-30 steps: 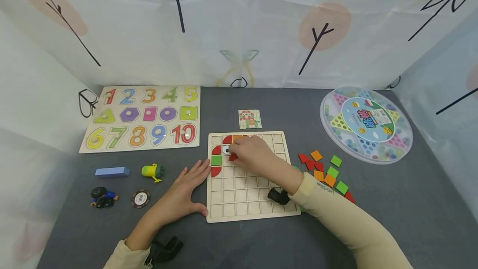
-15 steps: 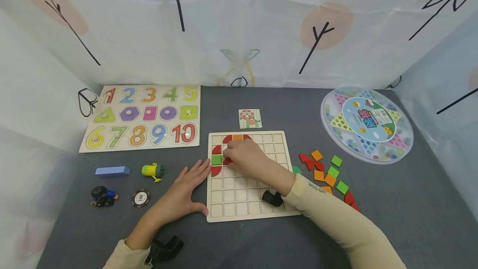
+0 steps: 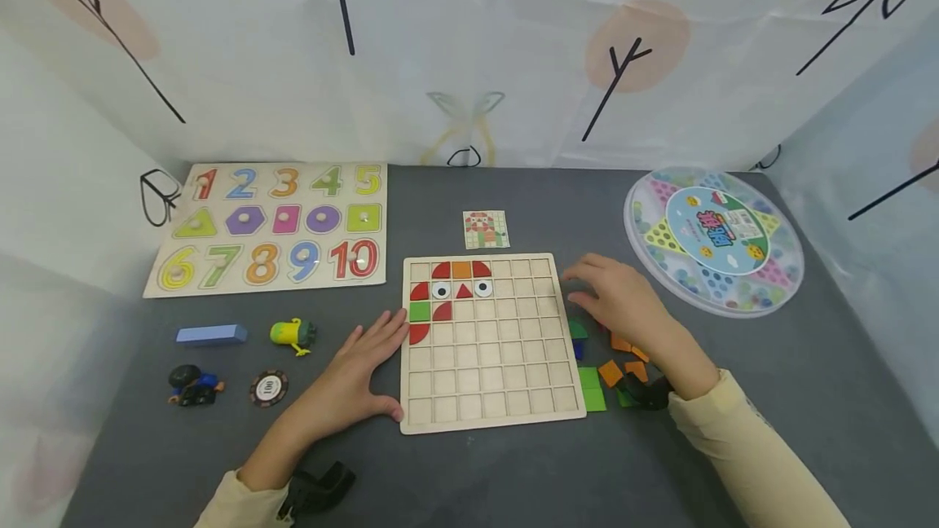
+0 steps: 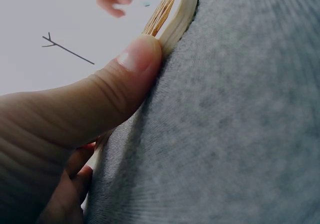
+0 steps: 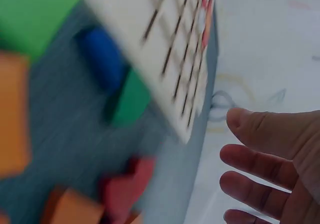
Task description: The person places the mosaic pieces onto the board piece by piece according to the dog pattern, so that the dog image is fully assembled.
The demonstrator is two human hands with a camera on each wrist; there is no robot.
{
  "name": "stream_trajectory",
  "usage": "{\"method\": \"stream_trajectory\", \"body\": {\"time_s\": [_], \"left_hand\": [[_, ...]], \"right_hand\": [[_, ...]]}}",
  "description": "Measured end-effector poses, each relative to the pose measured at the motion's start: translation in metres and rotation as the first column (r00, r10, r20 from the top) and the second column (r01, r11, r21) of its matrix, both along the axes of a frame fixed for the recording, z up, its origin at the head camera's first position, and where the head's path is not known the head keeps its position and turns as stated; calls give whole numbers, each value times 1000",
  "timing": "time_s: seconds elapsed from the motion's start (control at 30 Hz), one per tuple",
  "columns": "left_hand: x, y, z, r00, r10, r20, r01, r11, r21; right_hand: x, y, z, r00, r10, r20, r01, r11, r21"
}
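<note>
A wooden grid board [image 3: 491, 377] lies flat in the middle of the table. Red quarter-round tiles [image 3: 443, 312], a green square [image 3: 420, 311], an orange square [image 3: 460, 270], a red triangle [image 3: 464, 292] and two eye tiles [image 3: 482, 288] sit in its upper left cells. My left hand [image 3: 355, 381] touches the board's left edge with thumb and spread fingers; the left wrist view shows the thumb [image 4: 125, 78] against the edge. Right of the board, my right hand [image 3: 623, 292] hovers over loose tiles, its fingers apart and nothing in them.
Loose orange [image 3: 610, 373], green [image 3: 592, 399], blue and red tiles lie beside the board's right edge. A small pattern card [image 3: 486, 230] is behind it. A number puzzle [image 3: 275, 226] stands back left, a round game box [image 3: 715, 222] back right. Small toys [image 3: 293, 334] lie at left.
My right hand has left the board and moved right, over the loose tiles. A red quarter-round tile it covered now shows in a cell below the left eye. The left hand stays put.
</note>
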State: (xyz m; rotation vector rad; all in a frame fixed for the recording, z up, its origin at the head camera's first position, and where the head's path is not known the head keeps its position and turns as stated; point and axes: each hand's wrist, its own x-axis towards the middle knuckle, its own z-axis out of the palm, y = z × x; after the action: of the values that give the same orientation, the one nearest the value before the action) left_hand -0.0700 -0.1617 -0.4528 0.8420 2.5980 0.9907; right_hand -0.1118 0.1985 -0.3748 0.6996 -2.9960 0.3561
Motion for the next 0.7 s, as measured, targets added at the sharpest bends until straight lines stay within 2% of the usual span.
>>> {"method": "stream_trajectory", "body": {"time_s": [0.13, 0.27, 0.43, 0.7], "left_hand": [[-1, 0, -1, 1000, -4, 5, 4, 1000, -2], [-1, -1, -2, 1000, 0, 14, 0, 1000, 2], [0, -1, -2, 1000, 2, 12, -2, 1000, 7], [-1, 0, -2, 1000, -5, -1, 5, 1000, 11]], "right_hand": [[8, 26, -8, 995, -78, 57, 77, 997, 29], [11, 34, -15, 989, -122, 87, 115, 990, 87], [8, 32, -23, 990, -122, 68, 112, 983, 147], [6, 26, -27, 993, -101, 65, 88, 980, 179]]}}
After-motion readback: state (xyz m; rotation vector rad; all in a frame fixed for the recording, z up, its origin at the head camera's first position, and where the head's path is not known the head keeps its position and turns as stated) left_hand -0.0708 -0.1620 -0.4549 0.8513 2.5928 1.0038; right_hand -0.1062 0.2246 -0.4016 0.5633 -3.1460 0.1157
